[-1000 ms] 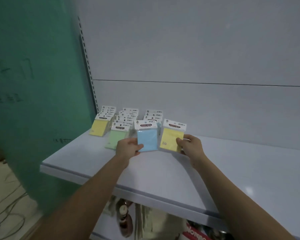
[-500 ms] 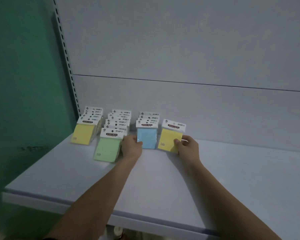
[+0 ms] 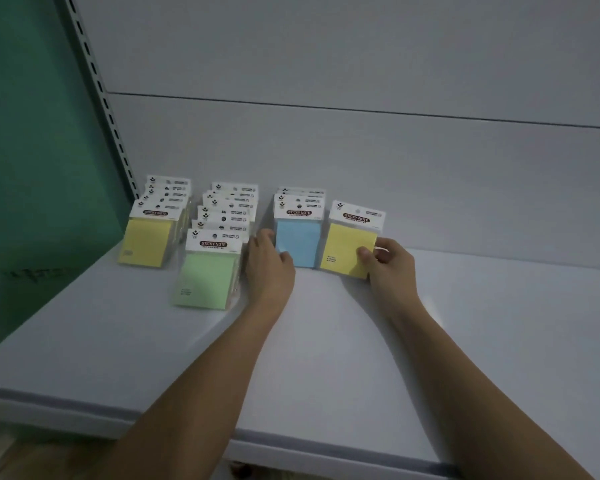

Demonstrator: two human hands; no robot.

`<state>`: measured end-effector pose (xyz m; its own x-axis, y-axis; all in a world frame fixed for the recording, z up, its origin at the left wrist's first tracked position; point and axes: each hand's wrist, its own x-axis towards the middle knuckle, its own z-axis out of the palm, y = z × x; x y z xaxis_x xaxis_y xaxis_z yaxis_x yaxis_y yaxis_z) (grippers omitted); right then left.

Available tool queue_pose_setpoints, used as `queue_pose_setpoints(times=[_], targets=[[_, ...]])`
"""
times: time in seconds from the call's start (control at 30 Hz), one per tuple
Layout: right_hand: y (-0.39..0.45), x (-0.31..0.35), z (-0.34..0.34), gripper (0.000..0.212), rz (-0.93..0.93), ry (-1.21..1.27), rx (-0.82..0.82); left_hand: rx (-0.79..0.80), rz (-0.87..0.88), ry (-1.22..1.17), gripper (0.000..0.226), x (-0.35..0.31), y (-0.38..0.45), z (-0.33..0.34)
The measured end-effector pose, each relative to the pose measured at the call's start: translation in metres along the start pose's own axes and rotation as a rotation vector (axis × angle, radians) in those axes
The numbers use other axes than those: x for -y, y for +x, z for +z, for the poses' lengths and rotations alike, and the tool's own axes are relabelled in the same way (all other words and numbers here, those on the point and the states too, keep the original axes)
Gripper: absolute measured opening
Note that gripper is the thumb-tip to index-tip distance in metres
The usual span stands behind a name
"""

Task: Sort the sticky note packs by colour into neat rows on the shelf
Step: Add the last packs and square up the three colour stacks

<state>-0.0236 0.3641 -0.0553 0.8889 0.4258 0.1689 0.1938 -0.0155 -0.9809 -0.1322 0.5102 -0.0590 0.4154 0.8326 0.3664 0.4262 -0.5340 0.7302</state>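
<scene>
Sticky note packs stand in rows at the back left of the white shelf (image 3: 326, 358). A yellow row (image 3: 146, 244) is leftmost, then a green row (image 3: 207, 278), then a blue row (image 3: 298, 242). A single yellow pack (image 3: 345, 249) stands tilted to the right of the blue row. My right hand (image 3: 390, 265) pinches that pack's lower right corner, thumb on its face. My left hand (image 3: 269, 263) rests between the green and blue rows, fingers on the left edge of the front blue pack.
A green wall panel (image 3: 39, 161) and a slotted upright (image 3: 101, 98) close off the left side. The shelf's grey back panel (image 3: 361, 150) rises right behind the rows. The shelf's front edge (image 3: 291, 448) is near me.
The view has shifted closer and to the right over the shelf. The blue pack now stands back in line with its row. Both hands stay on their packs.
</scene>
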Motion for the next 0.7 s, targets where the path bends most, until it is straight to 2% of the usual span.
queue_pose_setpoints(times=[0.37,0.57,0.7], targets=[[0.010,-0.002,0.001,0.015,0.014,0.032,0.009,-0.070,0.154,0.194,0.042,-0.005,-0.010,0.002],[0.002,0.009,-0.003,0.011,0.061,0.141,-0.022,-0.029,0.309,0.070,0.031,-0.029,-0.017,-0.011],[-0.005,0.034,0.003,0.012,0.070,0.200,-0.050,-0.032,0.389,0.045,0.028,-0.037,-0.007,-0.047]])
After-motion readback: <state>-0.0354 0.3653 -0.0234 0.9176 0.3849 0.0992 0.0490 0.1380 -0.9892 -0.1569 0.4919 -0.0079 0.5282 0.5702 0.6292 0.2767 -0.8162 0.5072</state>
